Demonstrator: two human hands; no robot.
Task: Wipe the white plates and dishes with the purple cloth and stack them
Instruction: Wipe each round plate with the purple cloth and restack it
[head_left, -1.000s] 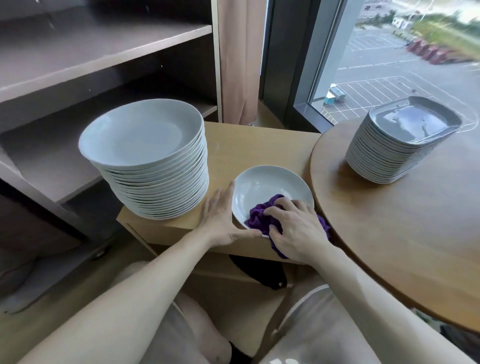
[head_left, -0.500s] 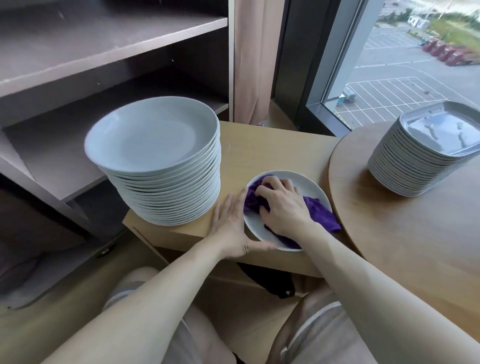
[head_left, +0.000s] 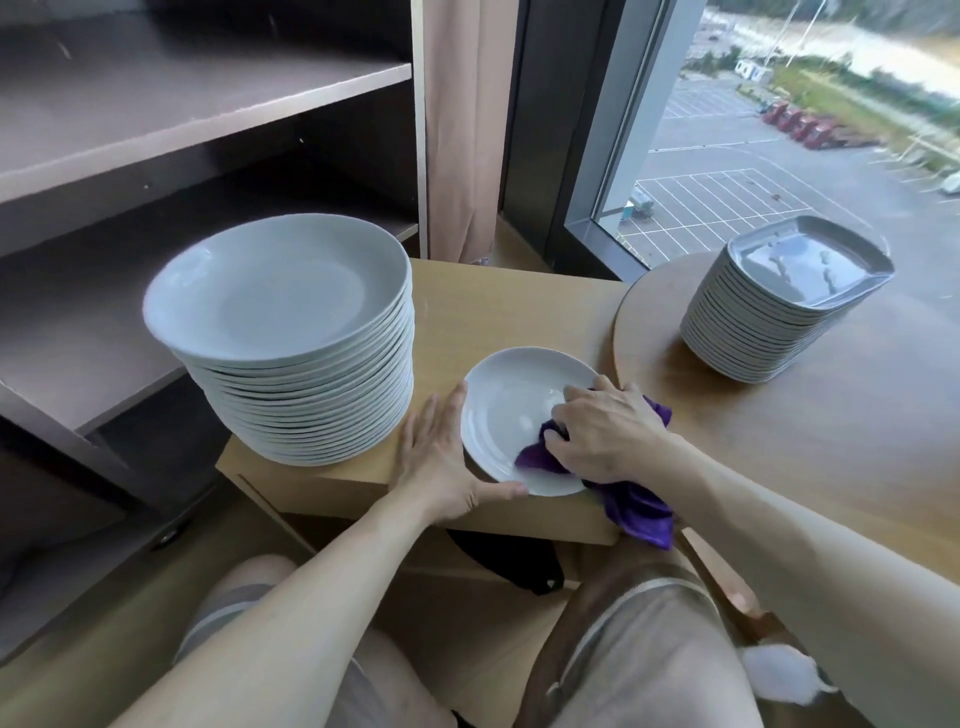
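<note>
Right now my right hand (head_left: 605, 434) presses the bunched purple cloth (head_left: 631, 501) on the plate's (head_left: 511, 410) right half; my left hand (head_left: 441, 460), open flat, braces its left rim.

White plate (head_left: 506, 410), purple cloth (head_left: 636, 506), white round plate stack (head_left: 306, 384), tan cabinet top (head_left: 493, 306), dark brown shelves (head_left: 156, 104)

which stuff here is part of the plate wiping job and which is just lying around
In the job:
- purple cloth
- small white plate
- round plate stack
- square dish stack
- left hand, right hand

Lying about:
- black item under the desk
- bare shelves
</note>
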